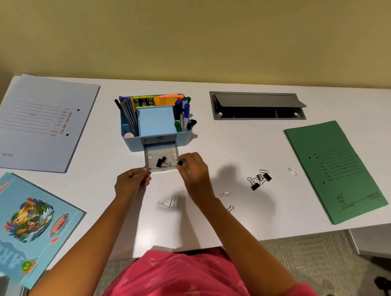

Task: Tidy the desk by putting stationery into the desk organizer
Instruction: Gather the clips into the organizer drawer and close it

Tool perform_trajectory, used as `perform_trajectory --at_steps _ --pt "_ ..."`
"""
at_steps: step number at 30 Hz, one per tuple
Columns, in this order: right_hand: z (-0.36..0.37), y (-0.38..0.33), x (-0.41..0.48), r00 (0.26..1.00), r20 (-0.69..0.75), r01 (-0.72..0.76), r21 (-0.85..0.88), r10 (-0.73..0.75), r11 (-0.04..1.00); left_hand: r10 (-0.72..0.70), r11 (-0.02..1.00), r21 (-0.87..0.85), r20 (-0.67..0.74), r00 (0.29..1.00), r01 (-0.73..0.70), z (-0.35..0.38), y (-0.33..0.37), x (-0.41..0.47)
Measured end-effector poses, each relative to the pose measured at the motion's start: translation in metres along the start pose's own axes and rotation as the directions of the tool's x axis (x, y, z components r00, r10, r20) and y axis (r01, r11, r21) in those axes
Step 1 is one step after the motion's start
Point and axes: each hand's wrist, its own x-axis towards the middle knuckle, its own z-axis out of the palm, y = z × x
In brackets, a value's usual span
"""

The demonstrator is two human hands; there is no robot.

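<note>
Binder clip [180, 163] lengthwise L-R, handles twd drawer [153, 153]

Fingers [188, 159] hide part of the binder clip [180, 163]; the left edge crops the blue book [27, 226].

a pink top [185, 282] with small pale motifs, perhaps embroidered.

Plain yellow-beige wall [194, 32] behind. White tabletop [234, 144] abuts it, with a grey recessed cable hatch [258, 107], lid raised. Floor: grey-beige carpet [308, 258], visible past the near edge. Lighting even, soft shadows.
</note>
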Motion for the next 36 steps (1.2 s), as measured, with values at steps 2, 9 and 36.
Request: perform_trajectory --at_steps 2,9,36 --pt "0.020 0.000 0.014 0.992 0.124 0.008 -0.071 0.001 0.997 0.008 1.000 0.030 -0.008 1.000 -0.007 0.000 0.000 0.000" --pt "0.046 0.019 0.032 0.974 0.224 0.102 -0.354 -0.022 0.930 0.027 0.997 0.069 -0.022 0.999 -0.025 0.002 0.003 -0.003" --pt "-0.055 0.063 -0.119 0.654 -0.258 -0.745 -0.062 0.711 0.664 0.028 0.998 0.053 0.003 1.000 -0.028 -0.002 -0.004 0.000"
